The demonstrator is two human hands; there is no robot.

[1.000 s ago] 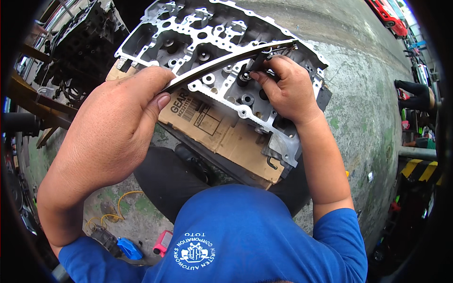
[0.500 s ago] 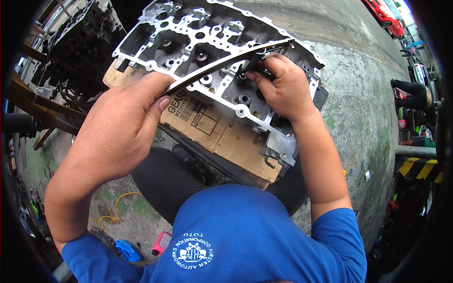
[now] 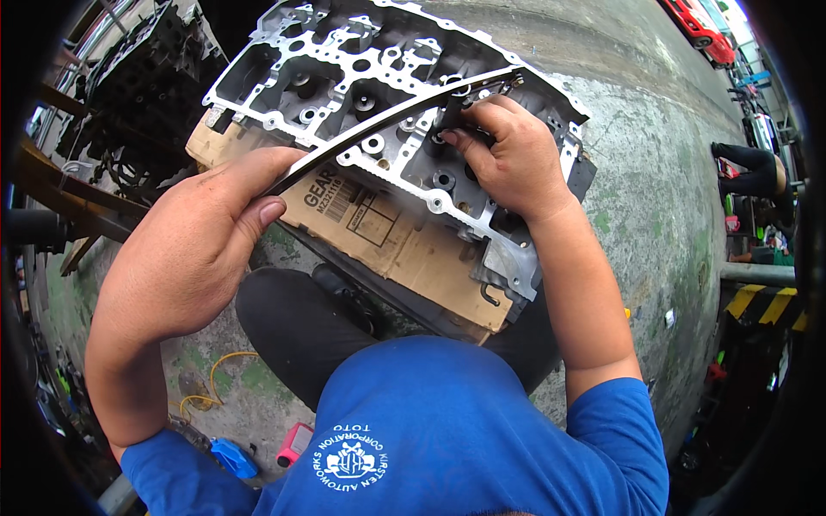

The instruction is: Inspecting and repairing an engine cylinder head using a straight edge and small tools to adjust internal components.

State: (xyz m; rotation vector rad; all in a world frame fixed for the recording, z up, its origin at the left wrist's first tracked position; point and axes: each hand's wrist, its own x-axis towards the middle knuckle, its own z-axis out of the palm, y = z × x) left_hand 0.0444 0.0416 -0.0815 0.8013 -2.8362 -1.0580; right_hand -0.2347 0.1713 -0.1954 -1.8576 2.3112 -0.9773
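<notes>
A silver cast engine head (image 3: 437,204) with several bores and valve parts lies on brown cardboard (image 3: 404,249). A long dark metal bar (image 3: 361,129) crosses it diagonally, its far end near the back right rim. My left hand (image 3: 185,245) grips the bar's near end between thumb and fingers, beyond the head's front edge. My right hand (image 3: 512,159) is closed around a dark cylindrical tool (image 3: 456,112) under the bar, thumb low by a valve; the tool's lower part is partly hidden by my fingers.
A dark engine block (image 3: 129,82) on a yellowish stand is at left. A yellow hose (image 3: 215,370), blue (image 3: 232,456) and pink (image 3: 295,443) containers lie on the floor. At right are a person's dark-clothed legs (image 3: 744,172), a black-yellow striped barrier (image 3: 761,305) and a red car (image 3: 701,26).
My left hand has moved left and slightly down with the bar's near end. The bar's far end and my right hand have shifted a little up and left.
</notes>
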